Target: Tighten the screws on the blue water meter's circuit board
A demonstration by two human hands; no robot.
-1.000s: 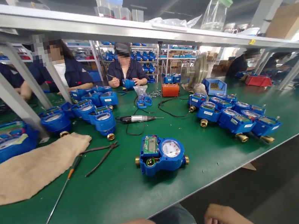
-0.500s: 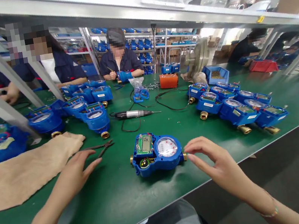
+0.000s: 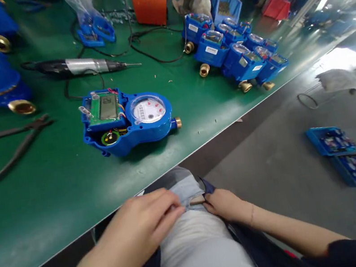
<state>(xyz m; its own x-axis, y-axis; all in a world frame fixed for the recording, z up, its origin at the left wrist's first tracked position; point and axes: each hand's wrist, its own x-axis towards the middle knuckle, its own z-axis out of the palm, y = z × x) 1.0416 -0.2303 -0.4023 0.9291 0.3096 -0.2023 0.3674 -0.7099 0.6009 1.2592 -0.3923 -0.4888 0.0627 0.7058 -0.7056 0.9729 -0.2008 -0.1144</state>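
Below the green laminate desk (image 3: 41, 211), the left grip (image 3: 138, 220) lies curled over a pale grey shirt (image 3: 197, 248) at the waist, and the right grip (image 3: 222, 203) presses at its edge; neither clearly clenches the cloth, and light, even pressure suits it. On the desk sit one opened blue water meter (image 3: 128, 123), one dark pair of pliers (image 3: 14, 153), one silver electric screwdriver (image 3: 85, 66), and at least six closed blue meters (image 3: 211, 48).
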